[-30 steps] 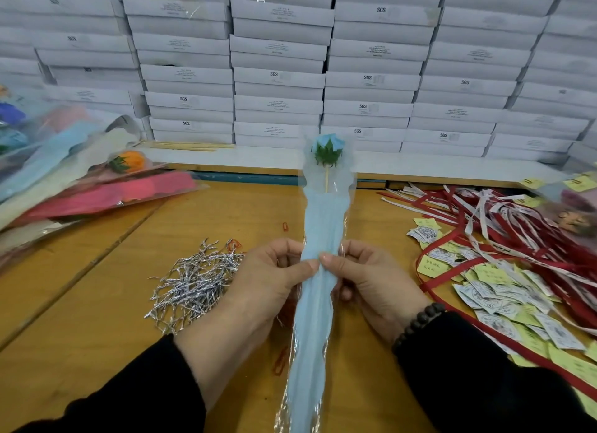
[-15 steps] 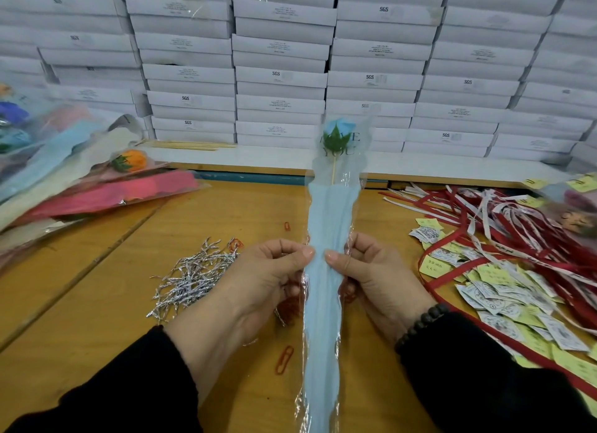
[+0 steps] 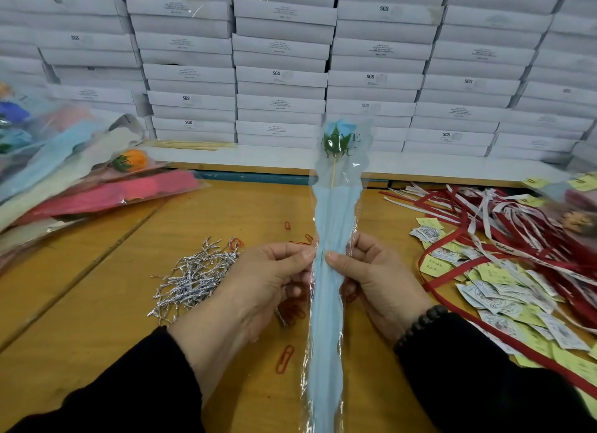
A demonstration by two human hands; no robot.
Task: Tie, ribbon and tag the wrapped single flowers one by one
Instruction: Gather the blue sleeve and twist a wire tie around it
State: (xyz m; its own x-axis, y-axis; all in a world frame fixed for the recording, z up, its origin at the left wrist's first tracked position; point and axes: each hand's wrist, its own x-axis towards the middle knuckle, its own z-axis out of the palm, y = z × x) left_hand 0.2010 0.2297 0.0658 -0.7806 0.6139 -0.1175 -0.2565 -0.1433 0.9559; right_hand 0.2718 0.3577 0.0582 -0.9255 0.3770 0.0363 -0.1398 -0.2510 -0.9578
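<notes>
Since a moment ago the blue flower in its long clear-and-blue cellophane sleeve (image 3: pixel 334 238) has risen and straightened, its bloom now higher against the stacked white cardboard boxes (image 3: pixel 281 77). Both hands pinch the sleeve at its middle: the left hand (image 3: pixel 268 280) from the left, the right hand (image 3: pixel 374 277) from the right, thumb tips nearly meeting on the front. Its long axis runs from the near edge of the wooden desk (image 3: pixel 97 303) straight toward the far edge, bloom pointing away, tail toward the person. The pile of silver twist ties (image 3: pixel 193 274) lies just beside the left hand, so that hand seems the nearer one to fetch a tie; red and white ribbons (image 3: pixel 504 225) and yellow and white paper tags (image 3: pixel 504 290) lie toward the right edge.
</notes>
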